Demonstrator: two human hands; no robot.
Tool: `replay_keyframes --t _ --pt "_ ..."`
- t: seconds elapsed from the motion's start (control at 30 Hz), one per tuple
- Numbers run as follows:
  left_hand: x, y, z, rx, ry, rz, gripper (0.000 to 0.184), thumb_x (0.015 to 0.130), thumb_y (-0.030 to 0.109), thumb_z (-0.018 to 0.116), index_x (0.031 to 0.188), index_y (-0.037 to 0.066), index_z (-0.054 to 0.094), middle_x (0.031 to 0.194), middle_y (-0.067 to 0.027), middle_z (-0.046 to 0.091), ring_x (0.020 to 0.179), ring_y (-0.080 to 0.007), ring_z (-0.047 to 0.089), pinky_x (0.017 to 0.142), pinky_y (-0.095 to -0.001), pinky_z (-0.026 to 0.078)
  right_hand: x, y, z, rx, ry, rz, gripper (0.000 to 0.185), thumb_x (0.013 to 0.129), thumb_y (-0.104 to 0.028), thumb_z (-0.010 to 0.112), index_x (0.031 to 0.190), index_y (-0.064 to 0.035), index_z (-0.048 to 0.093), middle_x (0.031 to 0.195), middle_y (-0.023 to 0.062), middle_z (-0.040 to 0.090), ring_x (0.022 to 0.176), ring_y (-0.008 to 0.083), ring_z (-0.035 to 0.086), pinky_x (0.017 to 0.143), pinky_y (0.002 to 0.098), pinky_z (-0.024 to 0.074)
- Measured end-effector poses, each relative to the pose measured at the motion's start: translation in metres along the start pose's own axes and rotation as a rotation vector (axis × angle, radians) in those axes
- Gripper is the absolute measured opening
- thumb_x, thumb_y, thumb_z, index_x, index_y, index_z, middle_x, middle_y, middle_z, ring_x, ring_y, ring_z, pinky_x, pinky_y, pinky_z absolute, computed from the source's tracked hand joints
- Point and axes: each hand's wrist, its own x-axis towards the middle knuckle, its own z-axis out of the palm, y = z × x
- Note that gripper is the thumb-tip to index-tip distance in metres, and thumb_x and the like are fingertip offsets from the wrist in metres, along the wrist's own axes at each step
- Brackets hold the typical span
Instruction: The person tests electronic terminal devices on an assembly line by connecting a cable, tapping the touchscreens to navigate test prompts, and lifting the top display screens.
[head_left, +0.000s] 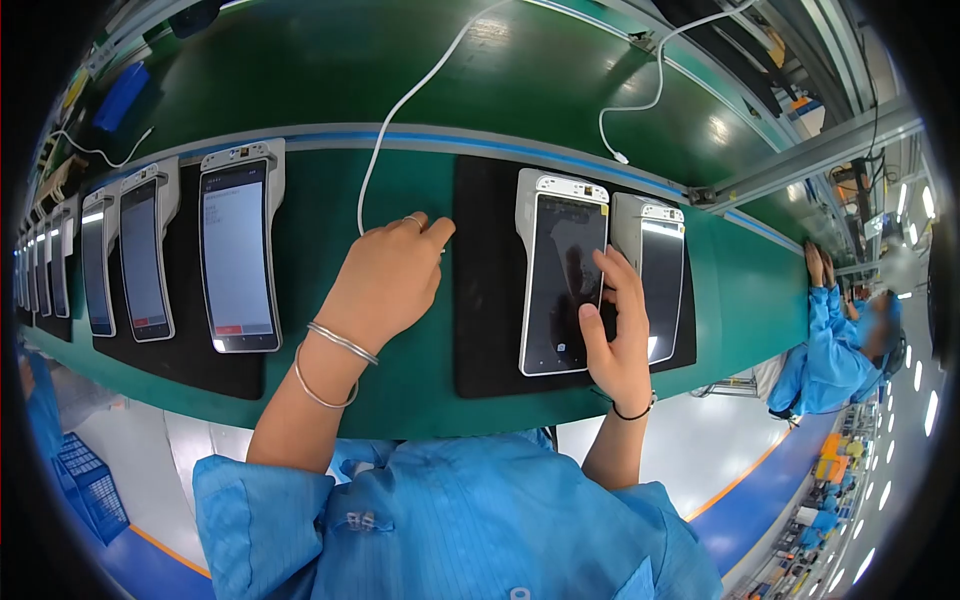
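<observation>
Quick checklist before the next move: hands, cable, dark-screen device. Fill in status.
1. Left hand holds cable: ok, it runs into the fingers.
2. Cable end facing the right way: cannot tell, hidden by the hand.
3. Dark-screen device fully on mat: ok.
4. Right hand clear of the screen: not ok, thumb and fingers reach over its right side.
5. Right hand gripping the device: cannot tell, contact is unclear.
6. Second cable's plug clear of the devices: ok, it lies beyond them.
</observation>
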Motion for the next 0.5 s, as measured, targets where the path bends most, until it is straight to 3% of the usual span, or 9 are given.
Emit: replay_keyframes --t 0.1,0.23,0.33,0.5 --pt "-0.002 0.004 -0.005 -0.037 -0.057 0.005 0.033 0.08 0.012 0.063 0.112 0.006 0.056 0.101 -0.0189 0.062 0.086 -0.0349 0.063 0.075 -0.0402 0.053 0.005 -0.004 -0.001 0.002 0.007 0.037 0.045 0.085 -0.01 0.055 0.13 -0.0056 0.049 0.137 0.0228 0.039 0.124 0.0382 0.043 0.097 0.0402 0.0391" --pt "-0.003 0.005 -0.004 -0.037 -0.061 0.004 0.036 0.079 0.014 0.066 0.112 0.005 0.056 0.098 -0.0185 0.061 0.087 -0.0358 0.062 0.075 -0.0404 0.052 0.009 -0.02 0.006 -0.18 0.102 -0.074 0.04 0.082 -0.009 0.059 0.121 -0.0048 0.056 0.135 0.0222 0.04 0.124 0.0366 0.043 0.097 0.0407 0.0392" --pt "-0.003 -0.001 -0.005 -0.016 -0.007 0.024 0.035 0.079 0.012 0.065 0.112 0.005 0.057 0.095 -0.0181 0.061 0.086 -0.0356 0.062 0.075 -0.0408 0.052 0.029 -0.045 0.019 -0.244 -0.129 -0.477 0.038 0.073 -0.008 0.065 0.111 -0.0044 0.06 0.123 0.0181 0.051 0.116 0.0338 0.049 0.099 0.0431 0.0385" --pt "0.002 -0.008 -0.015 -0.012 0.202 0.029 0.032 0.079 0.007 0.062 0.111 0.005 0.057 0.094 -0.0179 0.061 0.086 -0.0351 0.06 0.074 -0.0415 0.05 0.058 -0.048 0.071 -0.371 -0.351 -0.697 0.025 0.073 -0.014 0.066 0.095 -0.0026 0.065 0.106 0.0143 0.06 0.108 0.0269 0.056 0.105 0.0428 0.037"
